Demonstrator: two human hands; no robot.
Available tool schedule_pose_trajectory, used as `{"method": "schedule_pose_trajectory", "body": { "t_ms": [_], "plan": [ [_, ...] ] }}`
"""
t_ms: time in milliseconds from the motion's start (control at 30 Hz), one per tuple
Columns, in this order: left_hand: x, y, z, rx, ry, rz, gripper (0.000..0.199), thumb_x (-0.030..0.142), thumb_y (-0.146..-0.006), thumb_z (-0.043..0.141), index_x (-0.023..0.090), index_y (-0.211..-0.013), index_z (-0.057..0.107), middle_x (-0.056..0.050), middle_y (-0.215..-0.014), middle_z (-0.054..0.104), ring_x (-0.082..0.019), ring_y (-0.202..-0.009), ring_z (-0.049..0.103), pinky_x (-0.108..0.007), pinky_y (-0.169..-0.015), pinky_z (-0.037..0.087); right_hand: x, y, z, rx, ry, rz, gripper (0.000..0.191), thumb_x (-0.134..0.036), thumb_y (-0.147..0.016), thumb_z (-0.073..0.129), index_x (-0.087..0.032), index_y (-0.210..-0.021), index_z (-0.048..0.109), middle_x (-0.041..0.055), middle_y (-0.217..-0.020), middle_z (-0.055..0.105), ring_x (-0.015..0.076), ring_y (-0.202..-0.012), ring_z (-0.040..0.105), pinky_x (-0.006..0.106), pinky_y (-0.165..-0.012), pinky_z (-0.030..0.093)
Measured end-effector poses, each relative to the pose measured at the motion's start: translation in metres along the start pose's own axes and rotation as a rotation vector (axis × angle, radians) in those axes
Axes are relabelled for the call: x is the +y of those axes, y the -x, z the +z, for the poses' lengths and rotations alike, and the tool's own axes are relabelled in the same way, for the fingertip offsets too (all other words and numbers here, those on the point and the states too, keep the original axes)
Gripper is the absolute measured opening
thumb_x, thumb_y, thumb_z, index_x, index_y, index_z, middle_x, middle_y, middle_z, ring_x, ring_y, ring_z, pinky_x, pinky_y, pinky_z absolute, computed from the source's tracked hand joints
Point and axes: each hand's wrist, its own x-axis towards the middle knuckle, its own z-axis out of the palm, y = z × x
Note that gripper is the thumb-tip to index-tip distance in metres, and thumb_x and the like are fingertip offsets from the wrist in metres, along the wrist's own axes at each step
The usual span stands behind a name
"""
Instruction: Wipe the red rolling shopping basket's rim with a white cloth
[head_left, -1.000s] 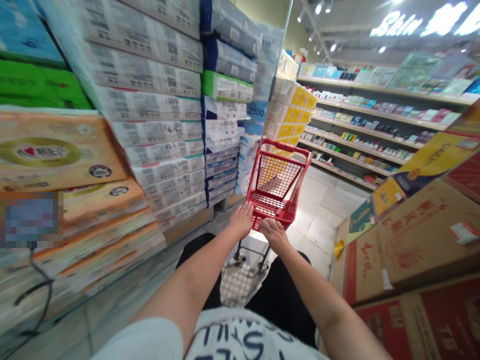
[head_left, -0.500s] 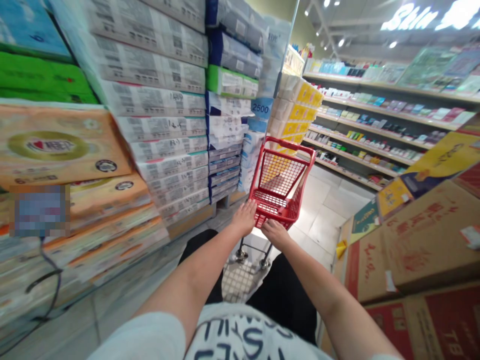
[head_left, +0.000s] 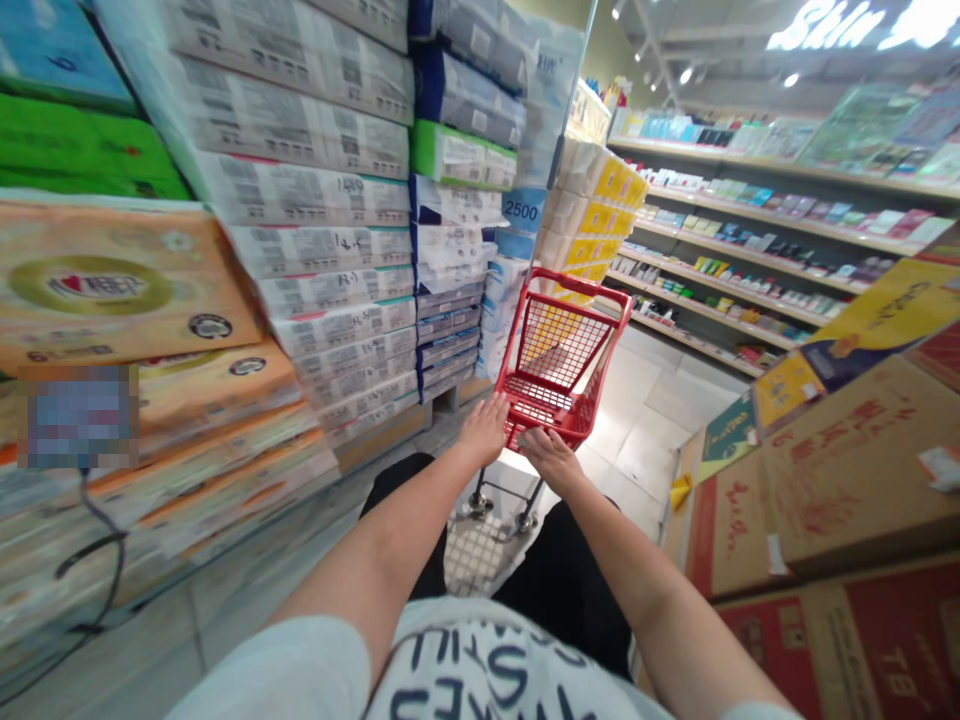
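My left hand (head_left: pixel 484 430) lies with fingers extended on the near edge of a red shopping cart (head_left: pixel 564 345), just right of the frame's center; my right hand (head_left: pixel 551 457) bends over that edge, its grip impossible to tell. Wrapped packs (head_left: pixel 334 195) rise at left, cardboard boxes (head_left: pixel 847 470) at lower right, stocked shelves (head_left: pixel 750 163) at upper right.

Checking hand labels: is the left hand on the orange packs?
No, the left hand is at the red cart, apart from the orange packs.
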Motion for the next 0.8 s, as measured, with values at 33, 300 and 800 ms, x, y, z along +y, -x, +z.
{"method": "schedule_pose_trajectory", "body": {
  "t_ms": [33,300,800],
  "plan": [
    [-0.001,0.000,-0.001,-0.006,0.003,-0.004,0.059,0.020,-0.086,0.032,0.009,-0.145,0.026,-0.011,-0.154,0.022,-0.021,-0.143,0.015,-0.042,-0.116,0.016,0.001,-0.001,0.000,0.018,0.010,-0.008,0.041,-0.013,-0.094,0.042,-0.024,-0.132,0.049,0.0032,-0.131,0.056,0.0196,-0.124,0.046,0.038,-0.105,0.035],
    [-0.010,0.002,-0.007,-0.003,-0.001,-0.005,0.058,0.019,-0.086,0.033,0.013,-0.144,0.029,-0.009,-0.153,0.025,-0.019,-0.143,0.017,-0.045,-0.117,0.011,-0.003,-0.030,-0.018,-0.023,0.019,-0.045,0.036,-0.017,-0.094,0.041,-0.021,-0.128,0.053,0.0092,-0.124,0.059,0.0228,-0.112,0.050,0.040,-0.100,0.039],
    [-0.032,0.023,0.002,0.051,-0.046,-0.068,0.065,0.016,-0.085,0.035,0.019,-0.148,0.019,-0.002,-0.157,0.015,-0.020,-0.144,0.009,-0.040,-0.117,0.014,-0.032,-0.044,-0.012,-0.078,0.051,-0.090,0.033,-0.014,-0.093,0.041,-0.018,-0.122,0.056,0.0096,-0.115,0.061,0.0227,-0.103,0.051,0.037,-0.088,0.043]
  ]
}}
